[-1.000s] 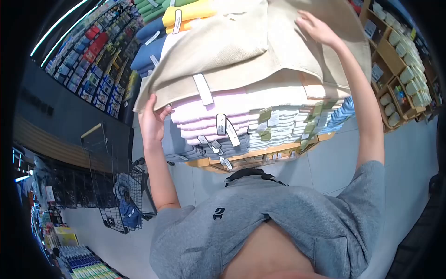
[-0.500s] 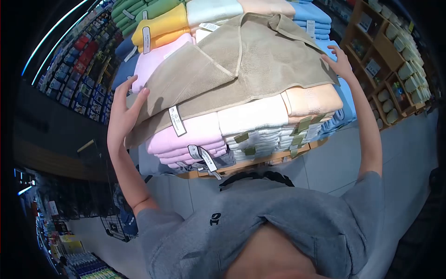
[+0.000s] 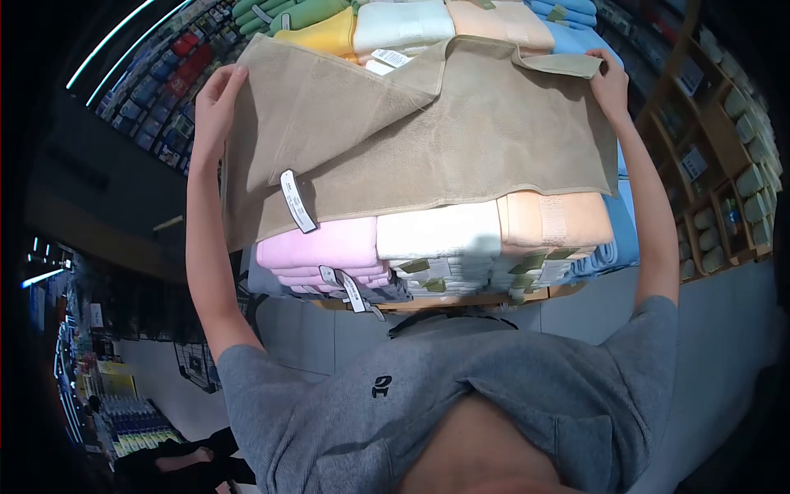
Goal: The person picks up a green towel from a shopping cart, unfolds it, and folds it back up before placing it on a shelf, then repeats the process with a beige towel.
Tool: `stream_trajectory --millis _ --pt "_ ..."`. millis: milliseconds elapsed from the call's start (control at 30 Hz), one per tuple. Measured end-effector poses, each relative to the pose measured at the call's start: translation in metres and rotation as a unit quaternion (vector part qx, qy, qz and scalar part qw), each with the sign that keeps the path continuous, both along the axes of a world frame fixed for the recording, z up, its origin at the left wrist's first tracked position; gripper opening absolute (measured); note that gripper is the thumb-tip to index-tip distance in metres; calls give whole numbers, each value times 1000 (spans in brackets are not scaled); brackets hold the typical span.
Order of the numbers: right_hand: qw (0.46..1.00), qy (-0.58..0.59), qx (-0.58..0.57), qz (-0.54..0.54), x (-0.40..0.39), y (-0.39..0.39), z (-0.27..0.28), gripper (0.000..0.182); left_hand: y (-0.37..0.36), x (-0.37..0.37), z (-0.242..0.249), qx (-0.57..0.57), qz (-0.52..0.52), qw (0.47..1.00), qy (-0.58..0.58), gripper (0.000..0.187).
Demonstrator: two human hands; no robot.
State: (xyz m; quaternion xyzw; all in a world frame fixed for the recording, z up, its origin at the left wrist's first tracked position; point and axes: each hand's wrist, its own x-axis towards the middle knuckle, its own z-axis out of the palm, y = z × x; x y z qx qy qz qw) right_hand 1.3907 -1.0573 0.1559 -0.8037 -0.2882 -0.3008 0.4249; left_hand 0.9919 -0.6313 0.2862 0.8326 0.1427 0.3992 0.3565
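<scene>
A large taupe towel (image 3: 510, 132) is spread over several stacks of folded towels, its left part folded over in a loose flap. My left hand (image 3: 216, 105) pinches the towel's edge at the left, fingers closed. At the far right corner, my right hand (image 3: 609, 85) grips the towel, where the far edge is rolled over. A white paper tag (image 3: 297, 202) hangs from the towel's near left part. Below its near edge show a pink towel stack (image 3: 317, 244), a white towel stack (image 3: 439, 230) and a peach towel stack (image 3: 557, 219).
Green towels (image 3: 309, 16), a yellow towel (image 3: 321, 33) and blue towels (image 3: 568, 10) lie at the back. Wooden shelves (image 3: 708, 156) stand at the right. A wire basket (image 3: 196, 366) is at the lower left, near a person's dark sleeve (image 3: 148, 469).
Both hands, open before, have closed on the taupe towel. The left hand has moved away from me, lifting and straightening the towel's left side. The right corner is raised too.
</scene>
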Motion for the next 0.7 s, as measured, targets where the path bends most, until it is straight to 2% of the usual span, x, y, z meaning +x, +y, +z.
stream_trajectory --millis 33,67,100,167,267,300,400,533,600,633,700 --pt "998 36 39 -21 18 -8 4 19 21 -3 8 -30 29 999 -16 23" --pt "985 122 116 -24 56 -15 -5 20 41 -4 12 -45 70 996 -16 25" --pt "930 312 190 48 73 -22 1 26 60 -3 13 -60 111 992 -16 27" --pt "919 390 49 14 96 -31 -3 33 104 0 0 -17 178 983 45 32" --pt "930 352 -75 72 104 -23 -23 37 153 5 -27 31 258 960 106 37" --pt "927 366 -30 76 94 -16 -21 38 173 5 -36 30 274 954 122 37" --pt "912 398 79 66 65 6 -11 37 163 4 -40 -4 217 963 159 35" --pt "932 331 92 113 75 12 4 25 142 3 -27 6 169 980 106 36" --pt "963 221 66 143 70 1 22 25 124 -10 -8 4 138 990 41 35" --pt "972 166 52 156 67 -7 31 26 110 -18 6 5 173 984 39 36" --pt "972 138 20 191 49 -31 59 28 93 -40 30 20 166 986 9 39"
